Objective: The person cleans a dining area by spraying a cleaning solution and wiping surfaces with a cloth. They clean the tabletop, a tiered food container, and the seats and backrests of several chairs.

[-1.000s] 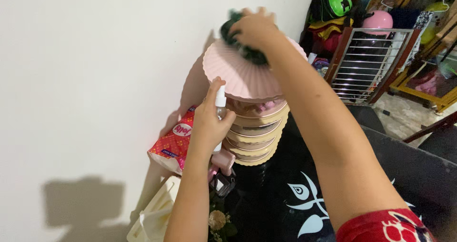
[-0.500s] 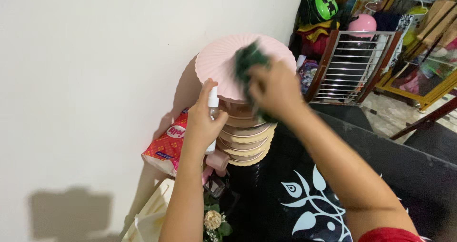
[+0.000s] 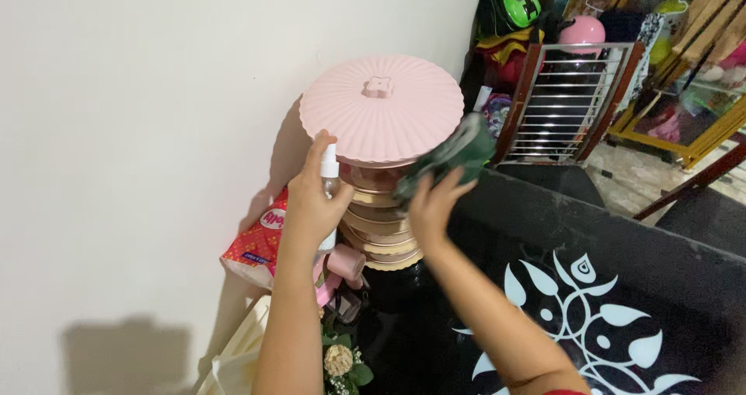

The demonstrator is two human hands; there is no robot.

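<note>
Sliding off the top since a second ago, the right hand (image 3: 430,205) now grips the green cloth (image 3: 449,157) at the rim of the pink ribbed lid (image 3: 381,115) (left hand (image 3: 311,201) clasps a small spray bottle (image 3: 329,179)), where a hard push might topple the stacked tiers (image 3: 382,232).

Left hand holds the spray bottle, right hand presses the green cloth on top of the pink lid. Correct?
Not quite. In the head view the right hand holds the green cloth at the rim of the pink lid, not on top. The left hand does hold the spray bottle.
</note>
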